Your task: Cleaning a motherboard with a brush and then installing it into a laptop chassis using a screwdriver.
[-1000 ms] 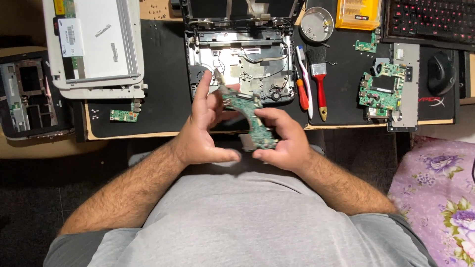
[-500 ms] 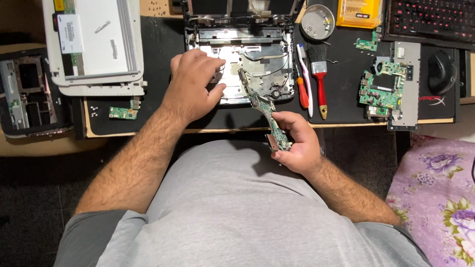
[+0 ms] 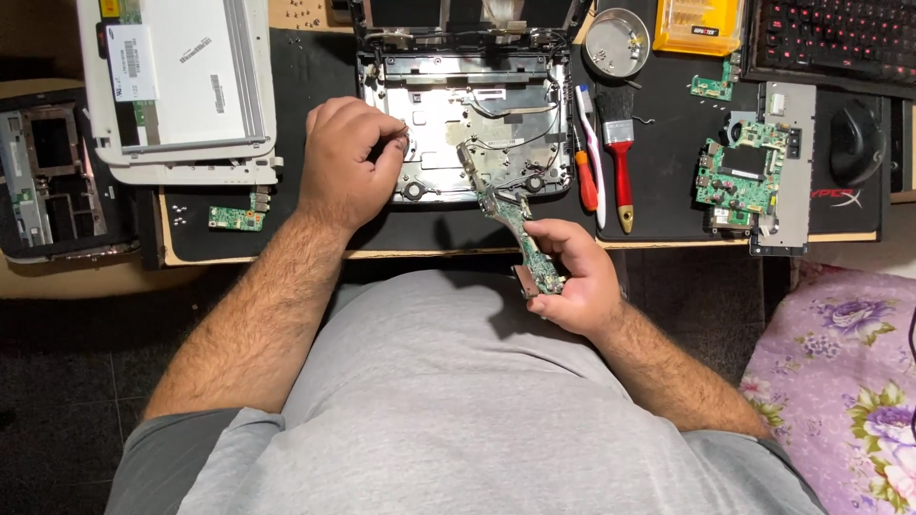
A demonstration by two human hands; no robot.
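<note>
Risk: your right hand [image 3: 577,286] grips the circuit board [image 3: 520,234] by one end while your left hand [image 3: 348,162], closed, pinches at the open laptop chassis [image 3: 448,105], so the board may slip or bend.

Open black mat [image 3: 315,81] just beyond the left hand's fingers [image 3: 386,143], blocked farther left by the white screen panel [image 3: 191,86], hemmed rightward by the laptop chassis [image 3: 468,124].

- The left hand [image 3: 348,162] is far out in front, curled up, with fingertips pinched together.
- The right hand [image 3: 572,281] stays close to the belly, with fingers closed around something thin.
- Both forearms are bare.
</note>
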